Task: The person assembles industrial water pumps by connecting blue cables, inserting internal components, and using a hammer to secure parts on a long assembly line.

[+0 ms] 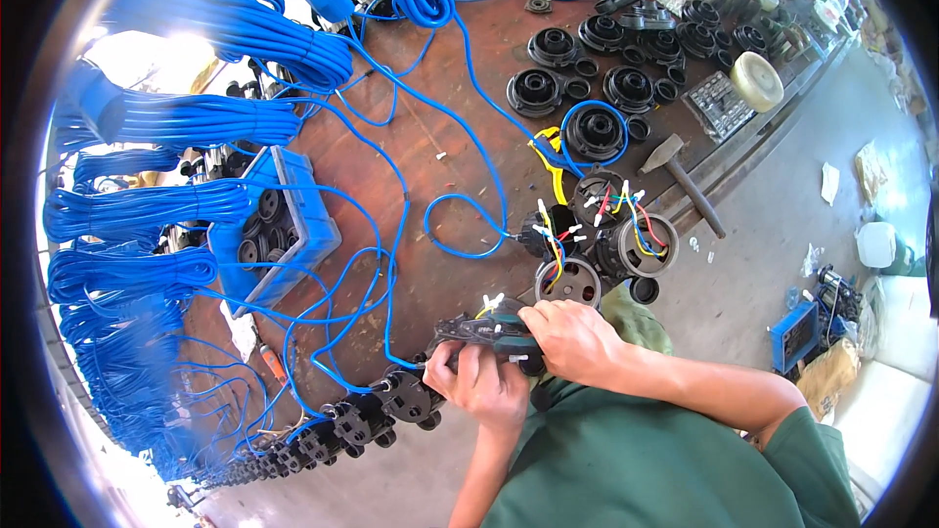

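My right hand point(575, 337) is closed around the handles of dark crimping pliers point(504, 334) with teal grips. Beneath the head of the pliers, my left hand point(479, 383) has its fingers curled; a blue cable point(394, 357) runs up to its fingertips, but what the fingers pinch is mostly hidden. A yellow wire with white connectors point(491, 304) sticks up just behind the pliers. Farther off are round black housings, one point(568, 282) close by and another point(641, 244) to its right, with red, yellow and blue wires ending in white connectors.
Bundled blue cables point(176, 117) fill the left side, by a blue crate point(308, 205) of black parts. Several black covers point(628, 88) stand at the far right, near a hammer point(685, 181) and a white roll point(756, 81). Black parts point(352, 420) line the table's near edge.
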Demonstrator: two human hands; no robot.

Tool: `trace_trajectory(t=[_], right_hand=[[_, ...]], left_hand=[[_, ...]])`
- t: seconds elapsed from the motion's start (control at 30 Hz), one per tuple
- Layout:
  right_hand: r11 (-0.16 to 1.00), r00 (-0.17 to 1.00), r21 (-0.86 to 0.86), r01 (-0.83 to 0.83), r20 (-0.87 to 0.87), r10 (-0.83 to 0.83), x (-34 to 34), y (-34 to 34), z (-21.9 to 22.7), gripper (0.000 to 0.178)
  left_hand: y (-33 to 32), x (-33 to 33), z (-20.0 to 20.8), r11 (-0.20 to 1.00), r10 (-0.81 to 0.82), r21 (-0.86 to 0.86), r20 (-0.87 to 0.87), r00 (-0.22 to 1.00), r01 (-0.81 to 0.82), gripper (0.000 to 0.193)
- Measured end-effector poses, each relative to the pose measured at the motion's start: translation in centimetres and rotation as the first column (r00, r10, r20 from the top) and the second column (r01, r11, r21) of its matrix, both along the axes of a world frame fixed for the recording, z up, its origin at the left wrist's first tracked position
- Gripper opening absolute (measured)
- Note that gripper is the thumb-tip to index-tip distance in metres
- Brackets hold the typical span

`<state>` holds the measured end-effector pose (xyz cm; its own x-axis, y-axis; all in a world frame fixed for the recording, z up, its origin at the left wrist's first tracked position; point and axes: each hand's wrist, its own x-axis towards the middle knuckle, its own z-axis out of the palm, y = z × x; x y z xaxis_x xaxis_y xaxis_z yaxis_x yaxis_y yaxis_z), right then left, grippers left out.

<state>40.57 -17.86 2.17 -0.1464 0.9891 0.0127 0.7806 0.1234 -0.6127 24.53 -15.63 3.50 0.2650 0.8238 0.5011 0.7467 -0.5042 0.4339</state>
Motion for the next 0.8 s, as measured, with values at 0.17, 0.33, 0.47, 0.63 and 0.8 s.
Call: trace_trajectory(t=[0.17,0.33,0.47,0.63,0.8], right_hand=[[0.946,1.000,-0.323,-0.027,-0.018,0.022,0.8,1.9,1.0,0.029],[0.923,0.982,-0.382,-0.051,-0.188,-0.024,1.4,1.7,2.3,0.025],[0.892,0.975,-0.448,-0.060,-0.218,-0.044,1.3,1.1,2.3,0.024],[0.878,0.948,-0.478,-0.029,-0.292,-0.127,0.7,0.2,0.8,0.019],[0.918,0.926,-0.396,0.028,-0.336,-0.173,0.7,-0.7,0.3,0.020]], left_hand=[[0.3,-0.3,0.5,0.999,-0.028,0.024,-0.051,0.998,0.029,0.021],[0.3,-0.4,0.4,0.999,-0.033,0.030,-0.004,0.999,0.033,0.021],[0.2,-0.5,0.9,0.998,-0.059,0.005,-0.012,0.998,0.059,0.021],[0.2,-0.7,0.5,0.995,-0.095,0.038,-0.030,0.995,0.096,0.020],[0.5,-0.6,0.6,0.989,-0.142,0.038,-0.034,0.989,0.143,0.023]])
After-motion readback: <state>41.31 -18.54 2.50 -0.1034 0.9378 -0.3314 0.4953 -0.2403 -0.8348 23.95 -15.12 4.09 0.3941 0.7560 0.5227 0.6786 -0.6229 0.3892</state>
